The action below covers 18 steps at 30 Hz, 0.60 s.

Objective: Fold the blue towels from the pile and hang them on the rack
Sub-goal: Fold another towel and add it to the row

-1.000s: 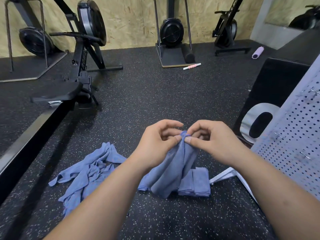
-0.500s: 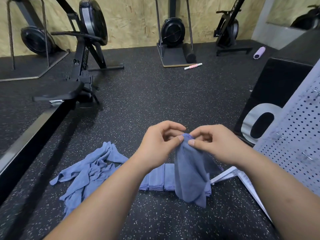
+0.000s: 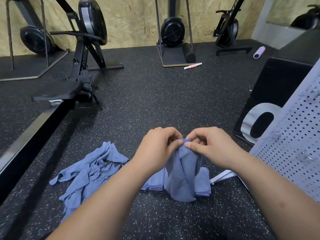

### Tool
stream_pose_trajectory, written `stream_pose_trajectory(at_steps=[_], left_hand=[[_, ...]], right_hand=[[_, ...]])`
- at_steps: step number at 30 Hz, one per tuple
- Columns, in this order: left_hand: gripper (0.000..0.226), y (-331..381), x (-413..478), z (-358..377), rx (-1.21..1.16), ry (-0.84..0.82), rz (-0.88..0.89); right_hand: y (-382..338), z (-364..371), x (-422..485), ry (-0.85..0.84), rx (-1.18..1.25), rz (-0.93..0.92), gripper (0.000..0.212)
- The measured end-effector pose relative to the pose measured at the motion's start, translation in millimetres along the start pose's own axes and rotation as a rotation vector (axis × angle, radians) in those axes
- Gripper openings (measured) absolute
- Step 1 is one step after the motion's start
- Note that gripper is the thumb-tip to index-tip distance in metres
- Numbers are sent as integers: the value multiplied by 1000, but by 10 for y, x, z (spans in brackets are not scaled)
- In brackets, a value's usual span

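Observation:
A blue towel [image 3: 183, 177] hangs bunched from its top edge above the floor. My left hand [image 3: 157, 148] and my right hand [image 3: 209, 146] pinch that top edge side by side, fingertips nearly touching. Behind the hanging towel lie folded blue towels [image 3: 203, 184] in a low stack on the floor. A crumpled pile of blue towels [image 3: 88, 174] spreads to the left. The white perforated rack [image 3: 294, 149] leans at the right edge, with small metal hooks on it.
Black speckled rubber floor [image 3: 155, 101] all around. A rowing machine [image 3: 79, 66] and its rail run along the left. A black box with a silver number [image 3: 270, 104] stands at right. Fitness machines, a foam roller [image 3: 189, 52] and a pink massage stick [image 3: 193, 66] lie far back.
The towel's lower part has swung from left to hang straight below my hands, uncovering more of the folded stack. Both hands keep their pinch at the top edge.

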<state>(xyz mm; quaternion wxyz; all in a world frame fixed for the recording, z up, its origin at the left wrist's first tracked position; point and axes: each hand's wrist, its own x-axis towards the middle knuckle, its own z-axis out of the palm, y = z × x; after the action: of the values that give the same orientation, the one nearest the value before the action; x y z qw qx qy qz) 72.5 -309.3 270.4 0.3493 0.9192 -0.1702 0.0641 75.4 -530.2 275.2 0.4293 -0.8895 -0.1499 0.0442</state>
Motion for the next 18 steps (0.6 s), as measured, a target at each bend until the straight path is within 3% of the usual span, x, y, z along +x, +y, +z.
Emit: stream_pose_trajectory(at_steps=[7, 12, 18], left_hand=[[8, -2, 4, 12, 150, -37, 76], [10, -64, 35, -50, 244, 171, 12], [8, -339, 64, -296, 132, 320, -106]], right_hand=[[19, 20, 3, -9, -58, 6, 7], [69, -33, 5, -68, -56, 14, 20], [200, -304, -19, 39, -195, 81, 9]])
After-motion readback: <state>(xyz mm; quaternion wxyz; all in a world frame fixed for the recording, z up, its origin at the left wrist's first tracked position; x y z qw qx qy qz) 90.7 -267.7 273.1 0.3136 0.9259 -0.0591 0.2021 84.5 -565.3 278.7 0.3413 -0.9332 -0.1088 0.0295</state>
